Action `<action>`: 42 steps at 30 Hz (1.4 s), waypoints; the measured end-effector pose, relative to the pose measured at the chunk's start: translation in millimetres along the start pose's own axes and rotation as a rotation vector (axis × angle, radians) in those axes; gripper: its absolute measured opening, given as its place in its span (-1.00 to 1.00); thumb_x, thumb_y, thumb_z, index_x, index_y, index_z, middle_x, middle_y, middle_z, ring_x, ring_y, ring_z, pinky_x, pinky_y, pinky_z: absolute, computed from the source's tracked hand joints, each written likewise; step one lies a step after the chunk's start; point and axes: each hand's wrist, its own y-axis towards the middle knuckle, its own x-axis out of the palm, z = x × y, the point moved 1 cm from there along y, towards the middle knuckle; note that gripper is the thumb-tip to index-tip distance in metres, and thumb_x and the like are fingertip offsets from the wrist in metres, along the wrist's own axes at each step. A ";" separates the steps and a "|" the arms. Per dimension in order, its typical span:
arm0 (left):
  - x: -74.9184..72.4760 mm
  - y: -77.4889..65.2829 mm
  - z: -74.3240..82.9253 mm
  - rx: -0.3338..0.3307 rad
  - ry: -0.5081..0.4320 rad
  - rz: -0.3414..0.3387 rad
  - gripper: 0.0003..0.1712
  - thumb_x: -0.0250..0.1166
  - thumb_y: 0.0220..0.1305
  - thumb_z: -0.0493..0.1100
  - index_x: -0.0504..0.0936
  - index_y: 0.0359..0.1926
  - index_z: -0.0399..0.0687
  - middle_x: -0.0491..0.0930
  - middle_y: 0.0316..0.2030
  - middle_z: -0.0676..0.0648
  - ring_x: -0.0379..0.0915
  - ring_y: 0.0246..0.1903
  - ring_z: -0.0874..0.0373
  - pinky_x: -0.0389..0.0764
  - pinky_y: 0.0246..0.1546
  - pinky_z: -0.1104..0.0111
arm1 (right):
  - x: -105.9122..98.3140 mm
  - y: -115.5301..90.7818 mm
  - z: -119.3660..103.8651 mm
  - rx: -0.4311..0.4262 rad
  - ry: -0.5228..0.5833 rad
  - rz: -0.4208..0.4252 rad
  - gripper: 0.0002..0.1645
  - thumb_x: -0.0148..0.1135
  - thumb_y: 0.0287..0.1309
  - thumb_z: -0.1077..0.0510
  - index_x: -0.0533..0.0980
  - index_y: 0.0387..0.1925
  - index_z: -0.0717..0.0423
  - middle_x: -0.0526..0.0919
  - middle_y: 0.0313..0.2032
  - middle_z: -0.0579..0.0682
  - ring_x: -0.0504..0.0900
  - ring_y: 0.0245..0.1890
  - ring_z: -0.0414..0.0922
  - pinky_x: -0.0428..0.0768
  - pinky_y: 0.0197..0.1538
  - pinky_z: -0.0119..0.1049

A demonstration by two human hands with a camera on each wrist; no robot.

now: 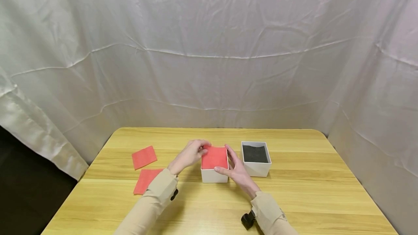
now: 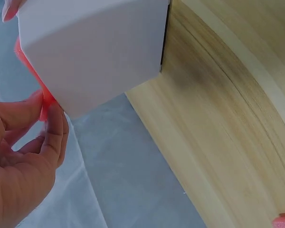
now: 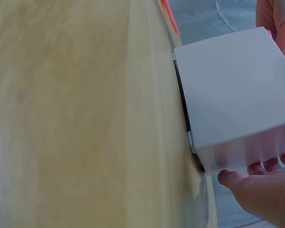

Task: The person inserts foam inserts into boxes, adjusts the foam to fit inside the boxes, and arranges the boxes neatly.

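A white box stands on the table with a square red foam sheet covering its open top. At the box's upper left edge, my left hand pinches the sheet's border between thumb and fingers. The left wrist view shows this pinched red edge beside the box's rim. My right hand holds the box at its right side, thumb over the front top edge and fingers along the side wall. In the right wrist view the right hand's fingertips touch the box. The box's inside is hidden.
A second white box with dark grey foam inside stands close to the right. Two more red foam sheets lie on the table at left: a far sheet and a near sheet partly covered by my left sleeve. Pale curtains surround the wooden table.
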 end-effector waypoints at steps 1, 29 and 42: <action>0.0 0.1 0.0 0.009 0.010 -0.008 -0.66 0.28 0.29 -0.43 0.63 0.09 -0.39 0.71 -0.04 -0.27 0.62 -0.15 0.00 0.68 -0.05 0.18 | -0.2 0.0 0.2 -0.001 0.002 -0.002 0.21 0.47 0.13 0.19 -0.10 0.61 -0.03 -0.14 0.61 0.19 -0.17 0.62 0.19 0.04 0.56 0.16; -13.2 -6.2 5.0 0.027 0.148 -0.165 -0.47 0.54 0.05 -0.27 0.66 0.09 -0.30 0.58 0.12 -0.20 0.45 0.18 -0.14 0.49 0.28 0.01 | -1.1 0.3 1.7 -0.007 0.009 -0.015 0.21 0.46 0.14 0.18 -0.12 0.61 -0.05 -0.14 0.62 0.12 -0.18 0.63 0.15 -0.01 0.59 0.13; -11.4 -7.0 6.8 0.071 0.189 -0.149 -0.43 0.60 0.00 -0.18 0.69 0.06 -0.29 0.71 0.08 -0.18 0.60 0.13 -0.08 0.56 0.24 0.10 | -0.3 -0.7 0.6 -0.005 0.011 -0.014 0.22 0.45 0.14 0.19 -0.14 0.61 -0.03 -0.14 0.62 0.11 -0.18 0.63 0.15 0.06 0.56 0.13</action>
